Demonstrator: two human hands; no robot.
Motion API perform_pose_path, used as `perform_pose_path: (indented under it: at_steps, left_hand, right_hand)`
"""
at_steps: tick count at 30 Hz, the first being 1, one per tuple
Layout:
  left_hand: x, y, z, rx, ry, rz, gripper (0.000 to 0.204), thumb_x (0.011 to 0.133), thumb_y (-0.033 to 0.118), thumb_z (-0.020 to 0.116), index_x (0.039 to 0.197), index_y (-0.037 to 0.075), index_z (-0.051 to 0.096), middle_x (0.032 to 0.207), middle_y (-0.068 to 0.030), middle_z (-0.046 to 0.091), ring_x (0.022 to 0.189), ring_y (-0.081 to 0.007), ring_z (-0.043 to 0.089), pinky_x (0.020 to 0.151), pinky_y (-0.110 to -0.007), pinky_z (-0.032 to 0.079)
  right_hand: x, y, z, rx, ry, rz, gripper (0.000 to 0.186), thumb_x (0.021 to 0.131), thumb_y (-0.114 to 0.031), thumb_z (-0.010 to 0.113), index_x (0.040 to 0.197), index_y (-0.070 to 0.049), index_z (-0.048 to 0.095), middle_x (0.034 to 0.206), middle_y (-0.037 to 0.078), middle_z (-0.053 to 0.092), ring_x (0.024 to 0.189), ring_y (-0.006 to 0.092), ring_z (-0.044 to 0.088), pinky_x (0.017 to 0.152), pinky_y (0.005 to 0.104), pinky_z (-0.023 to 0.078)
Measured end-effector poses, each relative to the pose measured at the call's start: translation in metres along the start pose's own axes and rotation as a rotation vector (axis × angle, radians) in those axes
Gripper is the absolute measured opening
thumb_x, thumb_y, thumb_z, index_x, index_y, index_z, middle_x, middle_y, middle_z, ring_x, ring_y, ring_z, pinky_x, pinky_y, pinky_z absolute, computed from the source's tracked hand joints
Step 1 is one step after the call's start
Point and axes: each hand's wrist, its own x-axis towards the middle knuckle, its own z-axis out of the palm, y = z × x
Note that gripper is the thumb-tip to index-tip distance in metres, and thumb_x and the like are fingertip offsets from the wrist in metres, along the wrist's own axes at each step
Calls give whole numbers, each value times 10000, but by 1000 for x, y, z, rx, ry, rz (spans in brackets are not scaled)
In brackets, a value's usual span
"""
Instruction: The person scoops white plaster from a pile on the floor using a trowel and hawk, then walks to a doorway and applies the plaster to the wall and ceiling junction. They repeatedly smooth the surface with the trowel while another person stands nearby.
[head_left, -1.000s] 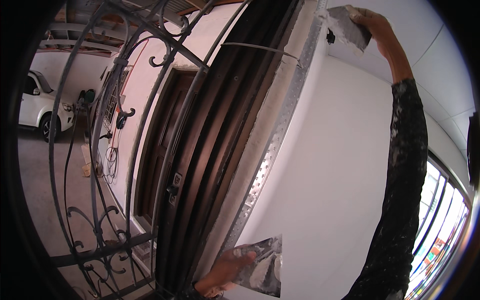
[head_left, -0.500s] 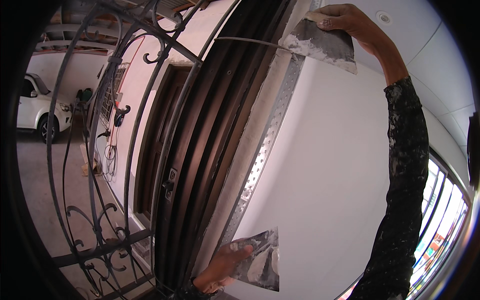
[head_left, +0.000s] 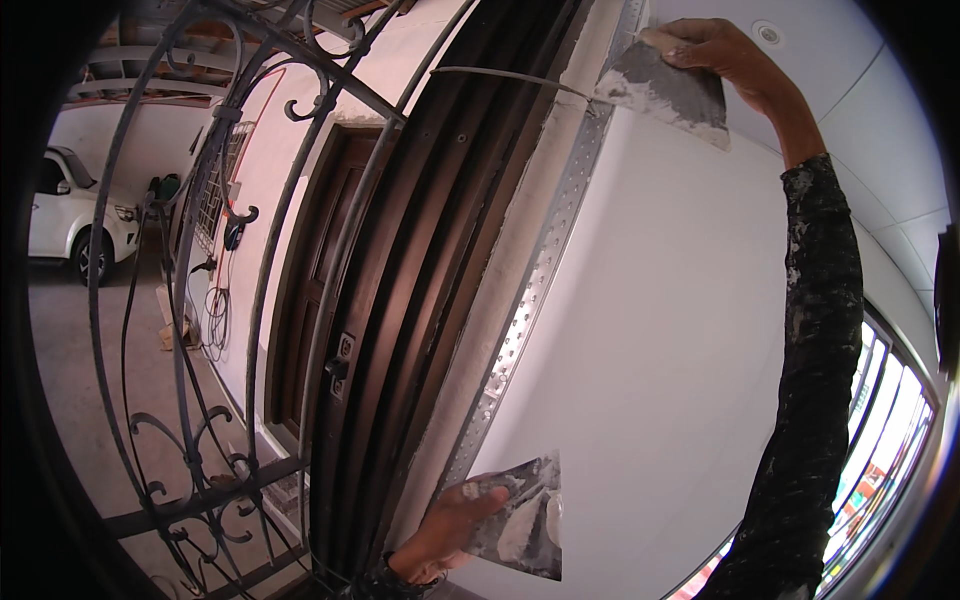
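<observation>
Raised at the upper right, my right hand (head_left: 708, 52) grips a broad putty knife (head_left: 672, 98) whose metal blade is smeared with white filler. The blade lies against the top part of a perforated metal corner bead (head_left: 528, 300) running down the wall edge. Low down, my left hand (head_left: 445, 530) holds a second putty knife (head_left: 525, 520), its blade carrying lumps of pale filler. That hand is beside the lower end of the bead. A white wall panel (head_left: 650, 330) spreads to the right of the bead.
A brown metal door frame (head_left: 420, 290) with a latch (head_left: 340, 365) stands left of the bead; a thin rod (head_left: 510, 78) crosses its top. Farther left are an ornate iron gate (head_left: 190, 400) and a parked white car (head_left: 80, 215). A barred window (head_left: 880, 430) is at right.
My right hand and its putty knife have shifted slightly to the right, with the forearm following. My left hand and its knife have stayed nearly where they were.
</observation>
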Motion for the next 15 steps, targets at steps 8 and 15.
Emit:
perform_pose_path:
  at_steps: [8, 15]
  left_hand:
    - [-2, 4, 5, 60, 28, -11, 476, 971, 213, 654, 1294, -97, 494, 1136, -168, 654, 982, -208, 691, 858, -328, 599]
    - [-9, 2, 11, 15, 20, -8, 494, 962, 211, 671, 1299, -101, 491, 1145, -177, 655, 982, -208, 691, 871, -328, 591]
  right_hand:
    - [12, -41, -6, 311, -59, 120, 358, 768, -149, 775, 1066, 45, 742, 865, 63, 702, 748, 177, 604, 702, 315, 495]
    - [20, -53, 5, 261, -139, 81, 337, 769, -175, 800, 1036, 25, 756, 861, 49, 708, 762, 165, 607, 713, 319, 501]
